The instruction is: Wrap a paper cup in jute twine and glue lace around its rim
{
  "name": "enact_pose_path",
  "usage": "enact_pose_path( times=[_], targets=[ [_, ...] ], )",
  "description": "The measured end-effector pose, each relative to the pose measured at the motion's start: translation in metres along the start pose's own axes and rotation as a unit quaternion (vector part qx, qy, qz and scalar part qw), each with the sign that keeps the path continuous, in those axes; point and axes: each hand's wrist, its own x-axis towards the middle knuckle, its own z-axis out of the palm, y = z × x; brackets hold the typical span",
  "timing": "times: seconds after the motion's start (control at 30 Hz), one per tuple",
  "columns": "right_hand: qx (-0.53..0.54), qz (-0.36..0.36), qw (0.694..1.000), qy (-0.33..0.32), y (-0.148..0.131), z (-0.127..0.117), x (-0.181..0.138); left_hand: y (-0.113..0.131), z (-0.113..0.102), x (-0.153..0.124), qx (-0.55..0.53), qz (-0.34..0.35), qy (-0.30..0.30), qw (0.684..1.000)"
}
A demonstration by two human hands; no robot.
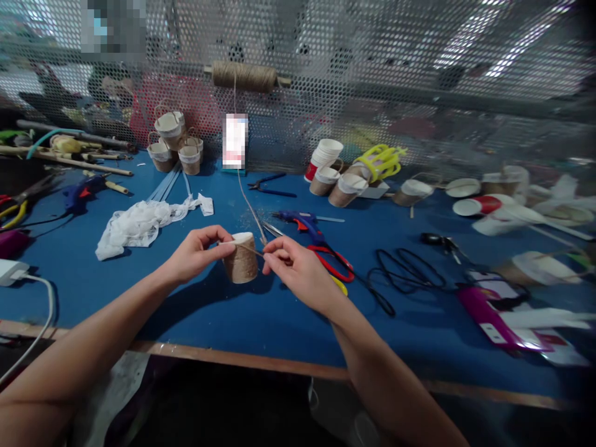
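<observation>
Cup (241, 264) is pinched by L fingers (225, 250), prob. for support. Beside cup, string (257, 252) is pinched by R fingers (275, 244), prob. for tension.

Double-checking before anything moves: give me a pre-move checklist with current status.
1. Left hand grip on cup: ok, fingers at its upper edge.
2. Right hand grip on twine: ok, pinched in the fingertips.
3. Twine leads from spool: ok, hangs down toward the right hand.
4. Red-handled scissors away from right hand: not ok, right beside it.
5. Glue gun cool: cannot tell.
</observation>
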Motion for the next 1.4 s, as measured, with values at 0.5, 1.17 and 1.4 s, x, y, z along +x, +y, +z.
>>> enact_pose_path(
  times=[0.5, 1.17, 1.4],
  targets=[
    [-0.066, 0.049, 0.982, -0.171, -0.002, 0.002, 0.0, -0.008, 0.003, 0.0, 0.069, 0.061, 0.057, 0.994],
    [-0.301, 0.177, 0.918, 0.189, 0.052, -0.068, 0.052, -0.009, 0.002, -0.003, 0.26, 0.145, -0.012, 0.955],
    [-0.269, 0.262, 0.916, 0.14, 0.077, -0.074, 0.07, -0.008, -0.002, -0.002, 0.272, 0.15, -0.028, 0.95]
  ],
)
